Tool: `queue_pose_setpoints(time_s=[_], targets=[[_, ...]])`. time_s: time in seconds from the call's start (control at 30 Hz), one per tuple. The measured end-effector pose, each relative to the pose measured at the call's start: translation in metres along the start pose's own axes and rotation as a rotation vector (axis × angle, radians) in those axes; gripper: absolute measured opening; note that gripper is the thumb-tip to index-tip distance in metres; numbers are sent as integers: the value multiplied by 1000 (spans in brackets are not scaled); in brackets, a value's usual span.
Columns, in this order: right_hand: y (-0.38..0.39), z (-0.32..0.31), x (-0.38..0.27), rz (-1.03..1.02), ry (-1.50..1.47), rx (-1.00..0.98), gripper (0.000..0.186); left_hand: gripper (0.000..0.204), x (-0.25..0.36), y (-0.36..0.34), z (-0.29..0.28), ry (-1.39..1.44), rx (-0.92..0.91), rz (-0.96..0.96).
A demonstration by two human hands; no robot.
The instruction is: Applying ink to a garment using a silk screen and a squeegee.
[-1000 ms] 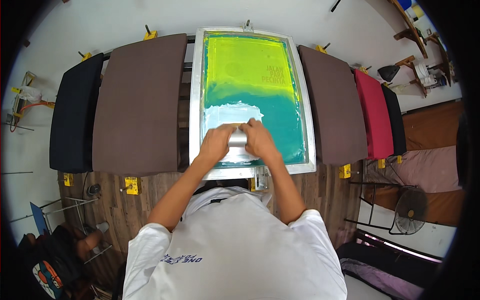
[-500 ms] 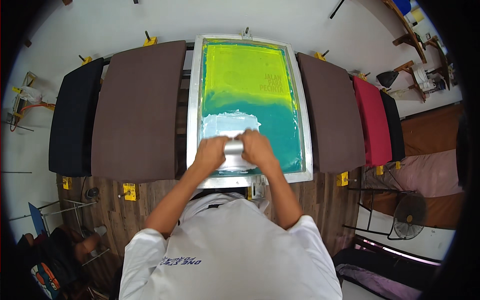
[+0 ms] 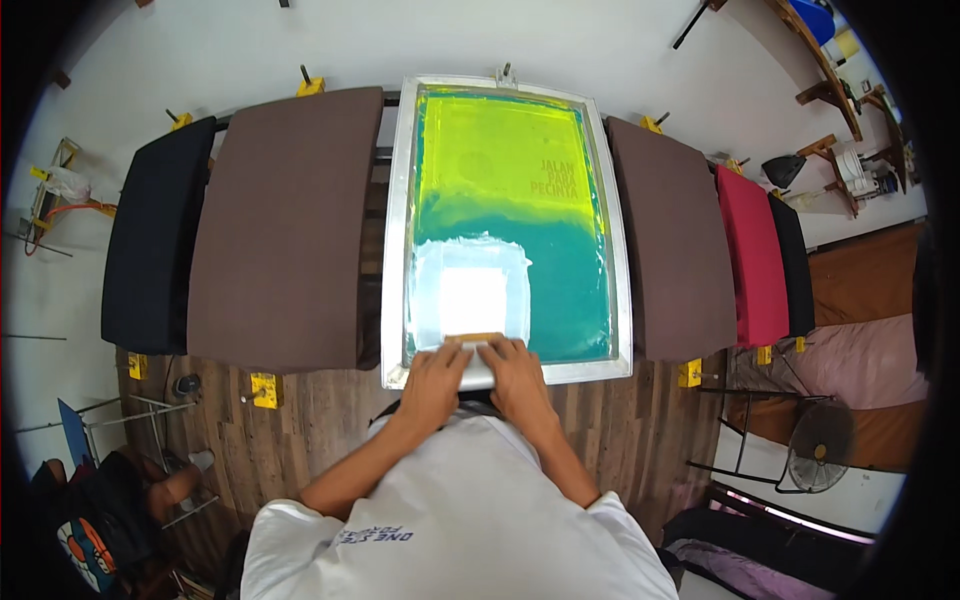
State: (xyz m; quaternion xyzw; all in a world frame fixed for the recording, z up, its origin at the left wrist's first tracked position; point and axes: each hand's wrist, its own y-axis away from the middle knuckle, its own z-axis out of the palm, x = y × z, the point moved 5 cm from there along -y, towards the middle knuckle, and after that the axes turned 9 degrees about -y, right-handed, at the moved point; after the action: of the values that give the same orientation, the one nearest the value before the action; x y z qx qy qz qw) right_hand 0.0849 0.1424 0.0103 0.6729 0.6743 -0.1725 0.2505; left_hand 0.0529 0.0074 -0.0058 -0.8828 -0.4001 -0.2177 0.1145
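A silk-screen frame (image 3: 619, 290) with a metal rim lies in front of me. Its mesh (image 3: 555, 300) is yellow-green at the far end and teal nearer me. On the left half of the near end, a bright white rectangle (image 3: 474, 298) shows inside a paler, ragged-edged patch. My left hand (image 3: 434, 385) and my right hand (image 3: 516, 380) both grip a metal-handled squeegee (image 3: 478, 372) at the near edge of the screen, fingers wrapped over its top from either side. A brownish strip shows along its far side. The lower edge of the squeegee is hidden.
Brown cloth-covered boards (image 3: 285, 230) (image 3: 672, 240) flank the screen, with a black board (image 3: 155, 235) farther left and a red board (image 3: 752, 255) farther right. Yellow clamps (image 3: 265, 390) stick out below them. A fan (image 3: 821, 446) stands at right. Another person's leg (image 3: 175, 488) shows at lower left.
Both hands have drawn the squeegee toward me, from the middle of the pale patch to the screen's near edge. The bright white rectangle is now uncovered.
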Motion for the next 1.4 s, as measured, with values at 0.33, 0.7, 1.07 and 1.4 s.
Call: queue_pose_setpoints(time_s=[0.33, 0.7, 1.07, 1.4], targets=[[-52, -36, -10, -112, 37, 180, 39, 52, -4, -63, -40, -33, -2, 19], [-75, -12, 21, -69, 3, 154, 46, 53, -29, -81, -5, 14, 89, 4], [-70, -7, 21, 30, 54, 23, 42, 62, -24, -75, -11, 97, -15, -29], [-67, -10, 20, 35, 63, -14, 38, 59, -22, -71, -7, 130, -12, -47]])
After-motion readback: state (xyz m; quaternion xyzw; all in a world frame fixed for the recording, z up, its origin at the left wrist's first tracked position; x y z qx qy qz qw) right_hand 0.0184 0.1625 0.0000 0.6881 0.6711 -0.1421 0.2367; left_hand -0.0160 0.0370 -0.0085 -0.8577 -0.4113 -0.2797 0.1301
